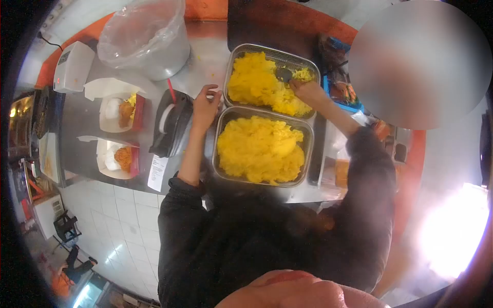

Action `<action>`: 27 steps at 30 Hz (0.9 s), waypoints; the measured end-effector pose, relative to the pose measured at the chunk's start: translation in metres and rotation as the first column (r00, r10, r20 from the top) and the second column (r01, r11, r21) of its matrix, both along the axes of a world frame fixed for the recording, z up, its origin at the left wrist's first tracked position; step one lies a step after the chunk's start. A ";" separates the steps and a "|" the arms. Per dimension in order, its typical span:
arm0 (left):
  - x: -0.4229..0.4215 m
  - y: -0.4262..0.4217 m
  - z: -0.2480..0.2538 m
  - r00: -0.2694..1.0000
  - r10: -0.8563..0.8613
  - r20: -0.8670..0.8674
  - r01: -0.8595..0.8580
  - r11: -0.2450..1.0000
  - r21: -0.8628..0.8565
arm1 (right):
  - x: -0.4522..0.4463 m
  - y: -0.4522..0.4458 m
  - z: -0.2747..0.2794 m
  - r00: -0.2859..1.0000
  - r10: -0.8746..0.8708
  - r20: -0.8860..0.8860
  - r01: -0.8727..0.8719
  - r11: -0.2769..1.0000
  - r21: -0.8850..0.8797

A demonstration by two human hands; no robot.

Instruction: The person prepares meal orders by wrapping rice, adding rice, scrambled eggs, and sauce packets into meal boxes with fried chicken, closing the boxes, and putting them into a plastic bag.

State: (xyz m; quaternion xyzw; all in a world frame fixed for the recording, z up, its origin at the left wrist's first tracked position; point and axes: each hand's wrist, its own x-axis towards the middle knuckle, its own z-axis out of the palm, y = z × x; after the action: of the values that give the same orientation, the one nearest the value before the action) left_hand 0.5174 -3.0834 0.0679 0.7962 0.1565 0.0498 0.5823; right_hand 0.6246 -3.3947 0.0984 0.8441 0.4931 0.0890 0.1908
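Note:
Two metal trays hold heaps of yellow food, a far tray (229, 61) and a near tray (311, 154). My right hand (307, 93) is closed on a dark spoon (283, 75) whose bowl rests in the yellow scrambled-looking food (251, 77) of the far tray. Left of the trays, my left hand (207, 105) hovers close to the far tray's edge, fingers loosely curled and apart, with nothing in it. Close by that hand stands a black receipt-printer-like device (174, 126) with a paper slip (156, 172) hanging from it.
Two open food boxes (110, 128) with rice and fried pieces sit on the counter to the left. Behind them are a white device (73, 66) and a bucket lined with clear plastic (149, 43). Packages (341, 92) lie right of the trays.

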 end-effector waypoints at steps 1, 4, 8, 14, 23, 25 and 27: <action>0.002 -0.001 -0.003 1.000 0.010 -0.011 -0.010 1.000 -0.005 | 0.006 -0.007 0.010 1.000 0.010 -0.011 -0.010 1.000 -0.005; 0.008 0.000 -0.013 0.996 -0.075 -0.054 0.071 0.995 -0.074 | 0.032 -0.034 0.018 0.967 0.022 -0.255 -0.045 0.995 -0.085; 0.018 0.002 -0.034 0.998 -0.066 0.016 0.068 0.981 -0.183 | 0.036 -0.027 -0.021 0.974 0.147 -0.173 -0.126 0.984 0.123; 0.015 -0.008 -0.030 0.995 0.020 -0.096 -0.047 0.959 -0.281 | 0.003 -0.057 0.008 0.924 0.139 -0.355 -0.170 0.984 -0.056; 0.014 -0.007 -0.025 1.000 -0.023 0.001 0.022 0.972 -0.236 | -0.015 -0.032 0.000 0.558 -0.046 -0.829 0.542 0.776 0.322; 0.013 -0.007 -0.030 1.000 -0.030 0.008 0.031 0.969 -0.245 | -0.016 -0.029 -0.001 0.484 -0.023 -0.875 0.640 0.692 0.335; 0.011 -0.006 -0.037 0.999 -0.034 0.018 0.037 0.967 -0.250 | -0.014 -0.029 -0.009 -0.009 -0.007 -1.000 0.939 0.345 -0.011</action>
State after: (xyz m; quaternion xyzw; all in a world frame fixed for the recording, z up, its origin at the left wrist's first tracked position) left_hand 0.5288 -3.0890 0.0310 0.7186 0.1433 0.0246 0.6801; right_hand 0.6103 -3.4234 0.0891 0.8181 0.0154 -0.3194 -0.4780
